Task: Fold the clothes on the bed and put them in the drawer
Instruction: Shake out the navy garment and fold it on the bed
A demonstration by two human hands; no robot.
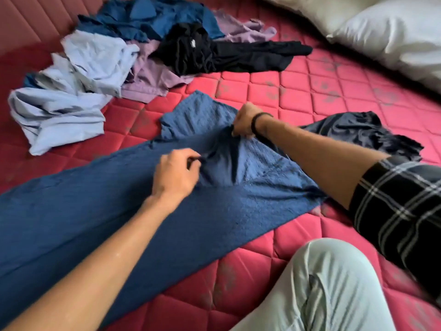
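Observation:
A long blue textured garment (83,211) lies stretched across the red quilted mattress (298,91), running from the lower left to the middle. My left hand (176,173) pinches a fold of its cloth near the middle. My right hand (243,121), with a black band on the wrist, grips the same blue garment a little farther back, pulling the cloth into a ridge between the two hands. A heap of unfolded clothes lies at the back left: light blue shirt (71,91), lilac piece (152,80), black garment (226,56), dark blue one (148,17).
A dark navy garment (365,132) lies crumpled to the right behind my right forearm. White pillows (393,37) lie at the back right. My knee in pale trousers (322,287) rests on the mattress at the front right. No drawer is in view.

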